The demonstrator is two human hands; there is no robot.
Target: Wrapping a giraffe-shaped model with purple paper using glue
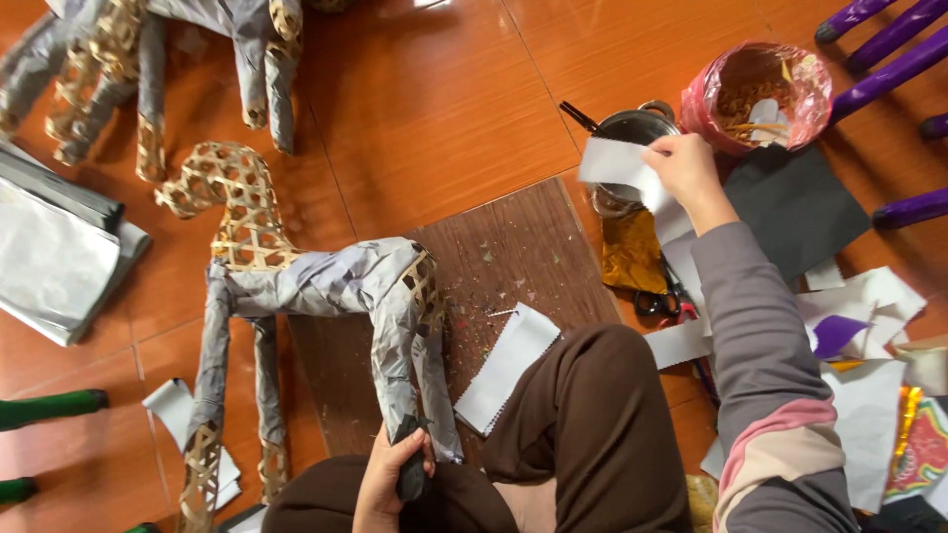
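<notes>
With your left hand (395,474) gripping only the woven horse frame's (316,286) hind leg, it may tip while your right hand (686,168), pinching the grey paper strip (617,163), hovers over the metal pot (637,128).

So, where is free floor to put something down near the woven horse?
Bare tiles lie between the woven horse, the small metal pot and the brown board. The board's middle holds only small scraps. Around the right hand, paper sheets and scissors crowd the floor.
</notes>
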